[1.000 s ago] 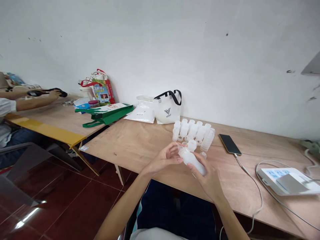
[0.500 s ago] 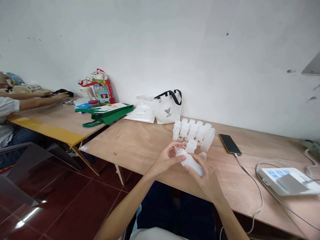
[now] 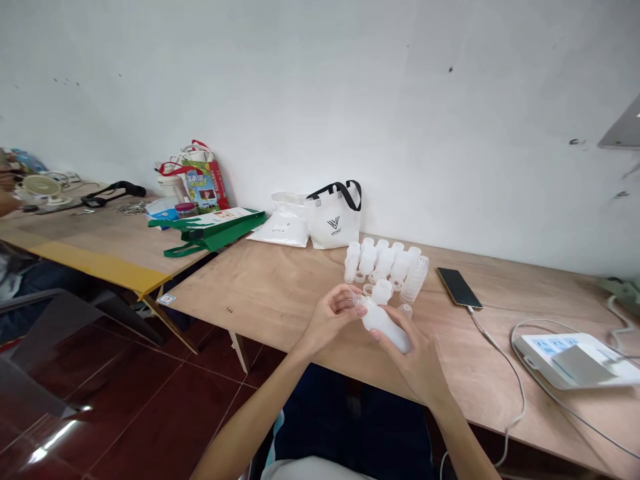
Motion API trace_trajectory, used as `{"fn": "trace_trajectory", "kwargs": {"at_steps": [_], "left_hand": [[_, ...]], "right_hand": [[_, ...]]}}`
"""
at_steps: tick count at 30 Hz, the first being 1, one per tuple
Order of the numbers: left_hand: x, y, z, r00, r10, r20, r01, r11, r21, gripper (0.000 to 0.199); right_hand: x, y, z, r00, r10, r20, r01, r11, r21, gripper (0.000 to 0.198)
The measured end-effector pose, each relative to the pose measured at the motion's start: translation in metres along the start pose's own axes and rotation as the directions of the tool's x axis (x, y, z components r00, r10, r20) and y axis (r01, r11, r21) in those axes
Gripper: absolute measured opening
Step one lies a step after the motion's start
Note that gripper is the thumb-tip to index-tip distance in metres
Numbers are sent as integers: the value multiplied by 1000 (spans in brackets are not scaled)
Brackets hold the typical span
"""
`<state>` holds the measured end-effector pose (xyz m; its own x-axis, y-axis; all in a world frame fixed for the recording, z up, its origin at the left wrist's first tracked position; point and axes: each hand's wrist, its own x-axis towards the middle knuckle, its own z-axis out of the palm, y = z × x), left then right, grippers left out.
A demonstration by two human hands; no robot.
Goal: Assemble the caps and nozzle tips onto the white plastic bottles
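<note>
One white bottle (image 3: pixel 385 328) in work. Holding it tilted between both hands, over the near part of the tabletop (image 3: pixel 260 287). With the right hand (image 3: pixel 419 350), wrapping the body, thumb on the near side, fingers along the far side. With the left hand (image 3: pixel 335 312), pinching a clear piece (image 3: pixel 357 301) at the neck; not telling whether seated or loose, much of it being behind the fingers.

Handling, judged only: probably weighing little, yielding slightly under a squeeze, possibly slipping on its smooth wall, hardly risking breakage. Favouring a hold around the broad body, below the shoulder, without crushing.

Counts: just beyond the hands, seeing one nearer bottle (image 3: pixel 383 292); farther beyond, about five back bottles (image 3: pixel 382 257), overlapping, so counting loosely. Beyond the right hand, finding one small domed piece (image 3: pixel 406 311) and, farther off, one stack of clear pieces (image 3: pixel 415 280), not resolving how many. Among the bottles, noting at least three pale rings (image 3: pixel 369 290). Right of the right hand and beyond, logging one phone (image 3: pixel 459 289); beyond the left hand, one tote bag (image 3: pixel 333 225) and one white pouch (image 3: pixel 283 230).
</note>
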<state>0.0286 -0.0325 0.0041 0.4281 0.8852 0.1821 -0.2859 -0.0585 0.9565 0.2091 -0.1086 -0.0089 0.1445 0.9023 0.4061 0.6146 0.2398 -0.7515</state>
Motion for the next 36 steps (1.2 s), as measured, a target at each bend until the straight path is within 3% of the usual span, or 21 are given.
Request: {"fn": "trace_trajectory", "kwargs": {"at_steps": [5, 10, 12, 17, 20, 23, 25, 27, 29, 32, 34, 36], "left_hand": [[-2, 3, -3, 984, 32, 176, -20, 997, -68, 56], [-5, 5, -3, 974, 36, 226, -37, 999, 0, 49], [-5, 6, -4, 959, 30, 281, -28, 1000, -9, 48], [-5, 3, -9, 934, 15, 357, 10, 998, -68, 59], [-4, -1, -8, 952, 13, 305, 8, 998, -66, 57], [-4, 0, -4, 974, 4, 224, 9, 998, -56, 54], [-3, 2, -1, 985, -10, 172, 17, 999, -36, 53], [-2, 3, 1, 994, -24, 110, 23, 1000, 5, 51], [-1, 0, 2, 999, -31, 26, 29, 998, 51, 48], [2, -6, 3, 998, -31, -59, 34, 998, 56, 45], [3, -9, 4, 998, -19, -55, 21, 999, 36, 44], [2, -8, 3, 1000, -2, -12, 3, 1000, 27, 42]], "right_hand": [[2, 2, -7, 970, 111, 218, -164, 955, 245, 42], [2, 3, -5, 942, 170, 291, -274, 888, 368, 45], [3, 4, -3, 900, 159, 407, -358, 801, 479, 48], [1, 10, 4, 783, 82, 616, -570, 490, 660, 61], [-2, 10, 8, 750, 99, 654, -629, 412, 659, 65], [-2, 5, 9, 786, 138, 603, -583, 490, 648, 65], [-1, 2, 8, 838, 162, 521, -487, 652, 581, 63], [-1, 1, 8, 931, 162, 326, -290, 873, 392, 56], [-1, 3, 10, 996, 62, 61, -66, 996, 61, 49], [-2, 7, 14, 975, -147, -166, 90, 946, -310, 40], [-1, 8, 14, 966, -186, -181, 118, 937, -330, 41], [0, 6, 10, 987, -108, -117, 86, 980, -180, 44]]}}
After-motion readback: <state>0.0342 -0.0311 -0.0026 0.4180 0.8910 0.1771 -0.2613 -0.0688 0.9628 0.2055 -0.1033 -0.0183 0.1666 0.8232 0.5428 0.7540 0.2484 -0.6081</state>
